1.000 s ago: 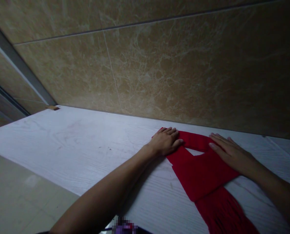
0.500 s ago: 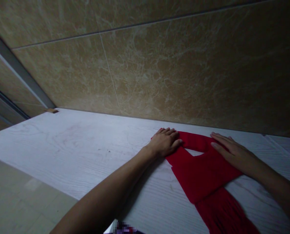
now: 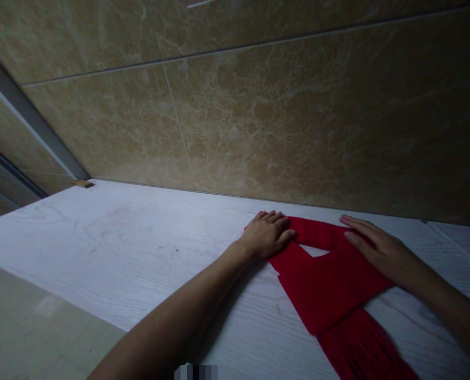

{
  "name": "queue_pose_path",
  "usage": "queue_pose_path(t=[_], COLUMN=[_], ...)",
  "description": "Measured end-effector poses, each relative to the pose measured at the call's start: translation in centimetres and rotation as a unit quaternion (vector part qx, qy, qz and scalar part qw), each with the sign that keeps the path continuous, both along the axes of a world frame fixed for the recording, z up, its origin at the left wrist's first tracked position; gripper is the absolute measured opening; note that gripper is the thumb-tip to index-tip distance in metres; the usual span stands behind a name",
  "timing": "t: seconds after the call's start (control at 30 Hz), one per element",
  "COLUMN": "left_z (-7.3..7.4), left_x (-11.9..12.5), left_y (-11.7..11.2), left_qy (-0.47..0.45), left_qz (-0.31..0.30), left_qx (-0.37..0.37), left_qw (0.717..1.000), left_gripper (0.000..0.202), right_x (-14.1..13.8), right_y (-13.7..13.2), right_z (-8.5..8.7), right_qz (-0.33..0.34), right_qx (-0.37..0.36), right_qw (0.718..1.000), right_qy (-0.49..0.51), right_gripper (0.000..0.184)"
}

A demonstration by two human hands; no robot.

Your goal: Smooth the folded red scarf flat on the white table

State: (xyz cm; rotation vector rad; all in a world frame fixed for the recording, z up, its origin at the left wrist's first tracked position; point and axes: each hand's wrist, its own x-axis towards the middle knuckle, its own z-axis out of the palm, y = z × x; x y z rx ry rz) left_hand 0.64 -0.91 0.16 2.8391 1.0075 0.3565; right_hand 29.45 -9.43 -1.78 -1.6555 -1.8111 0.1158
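Observation:
A red fringed scarf [image 3: 329, 290] lies folded in a loop on the white wood-grain table [image 3: 112, 237], with a small gap of tabletop showing inside the loop. Its fringed end hangs toward the bottom edge of the view. My left hand [image 3: 268, 235] rests flat on the loop's far left corner, fingers stretched out and thumb to the right. On the far right corner lies my right hand [image 3: 377, 245], fingers extended and pressed lightly over the cloth. Both palms cover parts of the scarf beneath them.
A brown marbled tile wall [image 3: 258, 116] rises along the table's far edge. At the back left corner sits a small brown block [image 3: 83, 183] beside a grey metal strip [image 3: 37, 116]. Pale tiled floor [image 3: 29, 327] shows at the lower left.
The view has tilted slightly, so the table and wall sit a little lower. Both hands stay on the scarf in nearly the same places, and its folds look unchanged.

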Motion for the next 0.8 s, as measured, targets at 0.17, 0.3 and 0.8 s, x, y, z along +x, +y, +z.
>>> queue_pose_path(t=[0.17,0.3,0.8], left_z=[-0.2,-0.2,0.1], left_x=[0.0,0.0,0.0], left_y=[0.1,0.1,-0.1], left_qy=[-0.003,-0.003,0.001], left_qz=[0.001,0.002,0.006], left_qx=[0.003,0.002,-0.002], left_qw=[1.0,1.0,1.0], left_gripper=[0.058,0.06,0.059], right_x=[0.1,0.3,-0.6], right_y=[-0.2,-0.1,-0.7], right_z=[0.3,0.2,1.7], right_qz=[0.004,-0.01,-0.053], right_qx=[0.01,0.02,-0.01], right_qw=[1.0,0.999,0.996], right_qy=[0.024,0.036,0.068], right_gripper=[0.048,0.047,0.045])
